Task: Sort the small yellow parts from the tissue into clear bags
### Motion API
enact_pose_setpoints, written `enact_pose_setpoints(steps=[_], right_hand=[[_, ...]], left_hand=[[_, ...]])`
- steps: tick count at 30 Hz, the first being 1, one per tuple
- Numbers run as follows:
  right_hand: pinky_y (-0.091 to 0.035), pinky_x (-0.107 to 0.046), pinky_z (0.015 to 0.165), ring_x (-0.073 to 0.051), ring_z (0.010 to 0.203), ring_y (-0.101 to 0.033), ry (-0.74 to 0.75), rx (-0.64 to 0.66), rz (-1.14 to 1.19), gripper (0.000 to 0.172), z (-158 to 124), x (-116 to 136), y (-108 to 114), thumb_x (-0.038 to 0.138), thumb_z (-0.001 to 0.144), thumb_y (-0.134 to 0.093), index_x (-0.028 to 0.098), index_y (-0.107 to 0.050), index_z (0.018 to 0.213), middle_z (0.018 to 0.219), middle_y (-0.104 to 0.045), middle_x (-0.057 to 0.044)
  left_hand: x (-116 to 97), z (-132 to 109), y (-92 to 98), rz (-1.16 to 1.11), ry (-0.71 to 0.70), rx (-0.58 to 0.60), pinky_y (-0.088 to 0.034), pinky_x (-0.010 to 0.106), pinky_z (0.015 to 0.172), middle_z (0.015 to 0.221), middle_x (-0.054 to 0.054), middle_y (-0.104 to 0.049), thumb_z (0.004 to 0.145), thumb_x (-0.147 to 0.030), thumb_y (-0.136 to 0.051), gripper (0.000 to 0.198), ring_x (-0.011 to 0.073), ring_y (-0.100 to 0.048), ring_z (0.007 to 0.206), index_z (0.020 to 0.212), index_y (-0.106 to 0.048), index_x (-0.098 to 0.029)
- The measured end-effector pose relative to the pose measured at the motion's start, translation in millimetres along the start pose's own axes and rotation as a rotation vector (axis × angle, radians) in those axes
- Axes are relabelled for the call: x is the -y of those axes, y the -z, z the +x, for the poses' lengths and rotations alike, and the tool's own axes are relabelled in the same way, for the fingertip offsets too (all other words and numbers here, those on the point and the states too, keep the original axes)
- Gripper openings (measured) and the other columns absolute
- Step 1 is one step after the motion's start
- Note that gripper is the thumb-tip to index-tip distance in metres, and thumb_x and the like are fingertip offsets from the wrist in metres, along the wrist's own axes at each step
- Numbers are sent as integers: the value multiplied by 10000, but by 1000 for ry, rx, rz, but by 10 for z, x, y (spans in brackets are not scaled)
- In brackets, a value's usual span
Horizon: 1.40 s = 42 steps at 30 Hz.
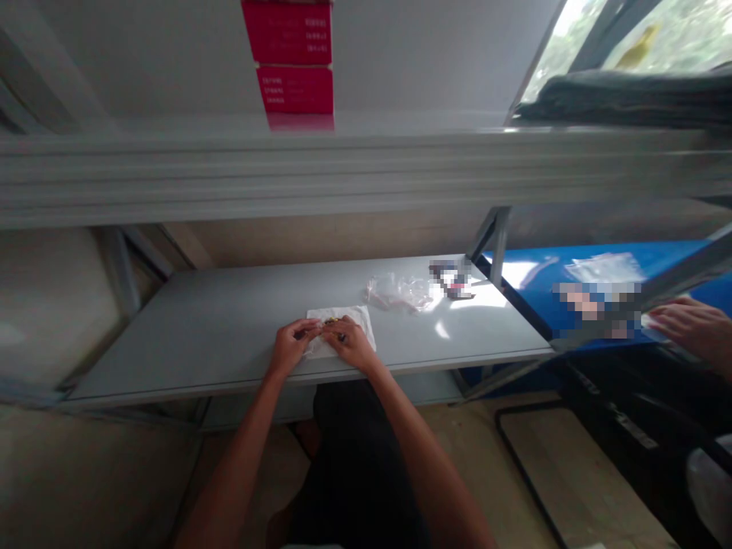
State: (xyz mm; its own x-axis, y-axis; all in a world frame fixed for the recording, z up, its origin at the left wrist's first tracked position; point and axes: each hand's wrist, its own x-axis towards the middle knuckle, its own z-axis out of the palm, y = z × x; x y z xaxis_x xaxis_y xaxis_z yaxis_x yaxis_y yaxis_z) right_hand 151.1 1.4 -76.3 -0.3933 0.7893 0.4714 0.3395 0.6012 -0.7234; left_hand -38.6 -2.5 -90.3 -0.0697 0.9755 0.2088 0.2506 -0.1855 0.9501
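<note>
My left hand (291, 345) and my right hand (350, 343) meet near the table's front edge, above a white sheet (364, 320) that looks like cloth or paper. Fingers of both hands are curled and pinched together. Small yellowish and dark bits show around the fingertips, too tiny to name. Just right of the hands and farther back lies a crumpled clear plastic bag (400, 293). What the fingers press on is mostly hidden.
The grey table (217, 320) sits under a wide shelf edge (343, 179) with red boxes (297, 90) on it. A metal post (499, 248) stands at the right. Beyond is a blue table (529, 274) with another person's hand (695, 328) and plastic bags (606, 268).
</note>
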Motion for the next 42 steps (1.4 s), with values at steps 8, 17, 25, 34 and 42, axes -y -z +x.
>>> enact_pose_setpoints(steps=[8,17,25,34,42], right_hand=[[-482,-337,913,-202,998,-611,-18,-133,33,245,-20,-56,20,311,986,-546,218,-771,1017,1014,-678,-72],[-444,-399,924,-261,983,-519,-114,-165,-305,159,-66,-172,-73,177,855,-682,245,-783,957,964,-684,-85],[-436,-388,927,-250,989,-521,-63,-152,-336,148,-54,-147,-73,223,925,-646,251,-782,977,989,-668,-81],[-442,-382,916,-238,968,-550,-108,-128,-264,133,-25,-135,-66,176,906,-641,215,-769,897,955,-688,-81],[-498,-270,725,-154,766,-636,-141,-125,127,163,-31,-55,-32,293,906,-644,205,-746,999,993,-752,-48]], left_hand=[[-14,-11,13,-27,34,-19,-529,330,838,936,99,-777,773,-531,-736,392,243,-719,881,912,-747,-165],[-9,-17,11,-58,19,-115,-531,313,856,1021,100,-767,802,-591,-682,477,225,-695,940,1002,-745,-162],[42,-7,-4,-15,11,-101,-524,300,825,1008,91,-770,782,-531,-720,426,217,-701,907,1011,-753,-173],[57,3,-3,7,7,-72,-523,314,839,1032,94,-769,805,-495,-706,406,228,-703,923,1031,-750,-161],[31,-3,-6,134,-44,-9,-509,311,821,1012,81,-771,839,-499,-667,389,229,-690,906,1033,-761,-175]])
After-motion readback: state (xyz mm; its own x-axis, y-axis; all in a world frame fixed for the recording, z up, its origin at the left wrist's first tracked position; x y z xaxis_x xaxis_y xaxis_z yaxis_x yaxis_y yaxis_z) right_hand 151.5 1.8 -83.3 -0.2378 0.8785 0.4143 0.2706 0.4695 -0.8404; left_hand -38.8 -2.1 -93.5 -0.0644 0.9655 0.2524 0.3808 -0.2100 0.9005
